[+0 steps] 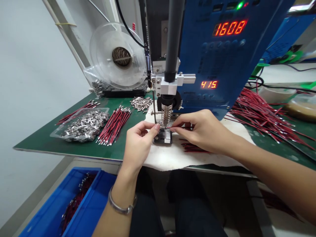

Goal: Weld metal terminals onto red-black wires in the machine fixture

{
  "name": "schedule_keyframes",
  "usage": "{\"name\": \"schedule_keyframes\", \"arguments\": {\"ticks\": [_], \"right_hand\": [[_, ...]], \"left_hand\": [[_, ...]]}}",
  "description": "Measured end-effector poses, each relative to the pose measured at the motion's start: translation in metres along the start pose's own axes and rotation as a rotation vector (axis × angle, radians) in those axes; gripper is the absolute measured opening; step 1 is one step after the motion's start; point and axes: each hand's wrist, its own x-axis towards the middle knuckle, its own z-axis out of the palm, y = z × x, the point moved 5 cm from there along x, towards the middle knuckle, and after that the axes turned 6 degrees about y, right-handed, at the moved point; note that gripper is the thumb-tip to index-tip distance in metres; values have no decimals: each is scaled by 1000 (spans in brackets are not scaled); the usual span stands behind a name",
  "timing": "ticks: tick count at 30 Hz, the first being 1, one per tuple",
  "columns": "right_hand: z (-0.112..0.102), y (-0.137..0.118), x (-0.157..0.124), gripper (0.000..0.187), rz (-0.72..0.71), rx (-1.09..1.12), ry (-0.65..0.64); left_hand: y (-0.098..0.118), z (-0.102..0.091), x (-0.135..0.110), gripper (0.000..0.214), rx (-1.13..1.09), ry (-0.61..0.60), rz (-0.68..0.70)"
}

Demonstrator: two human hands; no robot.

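Observation:
My right hand (197, 130) pinches a thin red-and-black wire (186, 127) between thumb and fingertips. The wire's end points at a small metal fixture (167, 136) under the spring-wrapped tip (167, 113) of a blue bench machine (209, 62). Left of that fixture, my left hand (140, 141) is closed in a pinch, thumb against forefinger. Whatever lies between those fingertips is too small to make out. Below my right hand, several red-and-black wires (195, 147) lie on a white cloth (163, 159).
On the green table (44, 138) stand a clear tray of small metal connectors (85, 125), a wire bundle (115, 125), a connector pile (141, 103) and a clear reel (101, 49). A large wire heap (264, 115) lies right. A blue bin (95, 197) sits below, left.

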Motion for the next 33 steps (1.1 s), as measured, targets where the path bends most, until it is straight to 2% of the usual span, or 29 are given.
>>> {"name": "schedule_keyframes", "arguments": {"ticks": [26, 33], "right_hand": [[0, 0, 0, 14, 1, -25, 6], [-4, -5, -2, 9, -93, -7, 66]], "left_hand": [[-1, 0, 0, 25, 13, 7, 5], [-1, 0, -1, 24, -19, 6, 0]]}}
